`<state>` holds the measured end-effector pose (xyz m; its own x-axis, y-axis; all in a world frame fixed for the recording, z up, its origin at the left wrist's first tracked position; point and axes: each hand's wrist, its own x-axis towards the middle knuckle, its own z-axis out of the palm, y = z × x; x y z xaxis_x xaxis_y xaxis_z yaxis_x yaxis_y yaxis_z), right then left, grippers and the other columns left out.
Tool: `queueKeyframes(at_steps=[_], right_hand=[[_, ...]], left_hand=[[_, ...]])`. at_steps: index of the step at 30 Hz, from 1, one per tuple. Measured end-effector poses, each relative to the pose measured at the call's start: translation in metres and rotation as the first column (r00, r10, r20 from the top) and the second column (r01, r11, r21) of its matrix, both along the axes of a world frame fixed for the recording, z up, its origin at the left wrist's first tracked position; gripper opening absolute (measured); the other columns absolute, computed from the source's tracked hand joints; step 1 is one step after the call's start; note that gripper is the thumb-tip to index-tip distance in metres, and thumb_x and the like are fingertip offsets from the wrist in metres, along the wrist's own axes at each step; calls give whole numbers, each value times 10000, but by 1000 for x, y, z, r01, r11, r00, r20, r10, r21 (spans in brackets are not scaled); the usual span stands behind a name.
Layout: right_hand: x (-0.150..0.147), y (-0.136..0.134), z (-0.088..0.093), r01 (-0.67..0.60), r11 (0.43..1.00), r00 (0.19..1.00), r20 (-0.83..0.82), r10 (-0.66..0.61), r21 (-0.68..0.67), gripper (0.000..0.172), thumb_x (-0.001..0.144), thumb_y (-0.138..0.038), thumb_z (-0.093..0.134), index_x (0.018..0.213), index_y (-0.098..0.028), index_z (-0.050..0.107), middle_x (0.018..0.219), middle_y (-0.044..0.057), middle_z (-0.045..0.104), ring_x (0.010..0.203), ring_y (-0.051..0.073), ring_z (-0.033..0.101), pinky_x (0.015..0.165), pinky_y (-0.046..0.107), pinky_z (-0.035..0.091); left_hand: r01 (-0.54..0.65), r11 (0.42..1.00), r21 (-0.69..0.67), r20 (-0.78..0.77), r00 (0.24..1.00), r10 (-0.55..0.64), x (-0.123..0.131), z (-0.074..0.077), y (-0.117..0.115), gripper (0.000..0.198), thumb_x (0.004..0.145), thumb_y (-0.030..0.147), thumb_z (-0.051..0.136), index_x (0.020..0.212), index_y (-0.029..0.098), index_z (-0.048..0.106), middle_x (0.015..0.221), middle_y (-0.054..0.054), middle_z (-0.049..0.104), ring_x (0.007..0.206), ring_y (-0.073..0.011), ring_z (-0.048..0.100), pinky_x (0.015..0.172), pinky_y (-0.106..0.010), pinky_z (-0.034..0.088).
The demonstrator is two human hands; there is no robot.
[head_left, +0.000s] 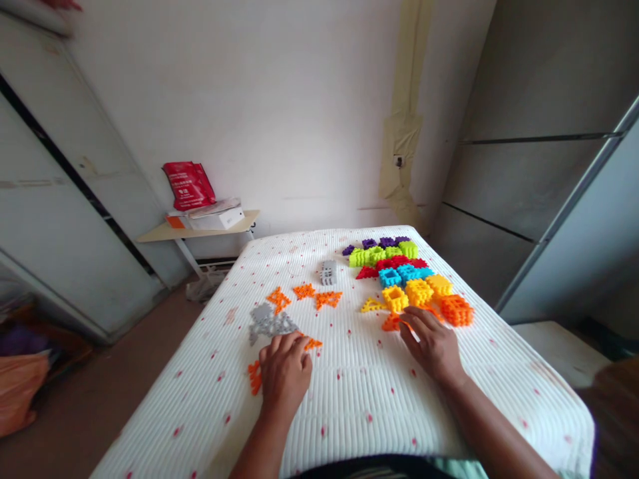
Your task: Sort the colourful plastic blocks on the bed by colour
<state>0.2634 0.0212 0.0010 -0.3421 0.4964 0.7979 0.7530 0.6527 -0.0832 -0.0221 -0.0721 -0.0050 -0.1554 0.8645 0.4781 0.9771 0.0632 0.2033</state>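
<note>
My left hand (pixel 284 367) rests palm down on the white quilted tabletop (pixel 349 399), fingers curled over flat orange pieces (pixel 255 376) and next to grey flat pieces (pixel 269 322). My right hand (pixel 432 342) lies to the right, its fingers reaching onto an orange flat piece (pixel 392 324) beside an orange cube (pixel 456 310). What the fingertips grip, if anything, is hidden. Loose orange triangle pieces (pixel 328 299) lie between the hands and the far edge.
Assembled cubes in yellow (pixel 419 291), blue (pixel 404 273), red (pixel 394 263), green (pixel 379 254) and purple (pixel 379 243) cluster at the far right. A grey block (pixel 328 272) sits mid-table. A side table (pixel 200 229) with a white box and a red bag stands behind left.
</note>
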Motion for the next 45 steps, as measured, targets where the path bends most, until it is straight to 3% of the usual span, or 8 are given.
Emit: queueKeyframes(at_steps=[6,10,14,20,24,28,35,45], right_hand=[[-7,-6,6,-152,988,988,-5,152,11,137,884,-149,485,888,-167,620,890,71,662,795,139,626,727,242,500],[-9,-7,6,-182,983,983,-13,182,3,138,883,-140,481,903,-167,614,887,69,655,809,140,623,738,244,503],[-9,-7,6,-192,981,981,-26,192,10,130,877,-130,489,903,-161,613,879,73,652,810,143,623,748,247,502],[-12,-8,6,-206,979,978,-33,206,15,145,883,-137,475,904,-171,614,889,72,654,819,144,627,734,245,508],[-14,-8,5,-224,975,974,-17,224,10,150,887,-139,465,911,-173,609,886,74,654,807,146,624,724,253,510],[-18,-10,2,-258,966,966,-3,258,-24,146,891,-137,462,931,-174,597,892,78,653,811,149,616,724,260,503],[-59,-31,-4,-364,877,900,126,418,-315,141,890,-185,456,908,-180,595,850,56,653,764,151,587,680,257,473],[-89,-40,-3,-284,871,883,244,400,-401,122,849,-181,528,733,-198,563,734,17,625,737,160,545,643,253,441]], left_hand=[[25,999,-22,-65,998,-26,4,0,6,225,802,156,529,934,262,677,995,-18,692,920,-223,572,749,-385,341],[95,989,114,-70,994,-88,3,1,6,241,849,144,465,961,227,661,922,-38,695,872,-219,571,758,-390,337],[298,930,213,-12,953,-303,5,4,6,312,866,125,392,1027,197,650,830,-55,674,814,-202,552,768,-378,358],[593,806,1,211,787,-579,26,2,23,320,813,90,416,853,231,701,771,-28,622,797,-168,541,743,-316,434],[530,848,-14,232,826,-513,36,-4,38,345,745,87,487,967,252,692,969,-56,612,926,-189,554,833,-354,461],[451,881,142,384,795,-469,27,-8,43,305,782,144,460,985,217,674,985,-66,628,942,-180,582,856,-341,476],[45,969,245,702,681,-209,-3,-16,43,263,814,270,434,890,177,668,804,-47,687,766,-175,636,748,-323,511],[99,975,199,674,709,-209,-1,-9,40,304,783,366,464,873,182,689,773,-51,708,682,-185,646,683,-316,528]])
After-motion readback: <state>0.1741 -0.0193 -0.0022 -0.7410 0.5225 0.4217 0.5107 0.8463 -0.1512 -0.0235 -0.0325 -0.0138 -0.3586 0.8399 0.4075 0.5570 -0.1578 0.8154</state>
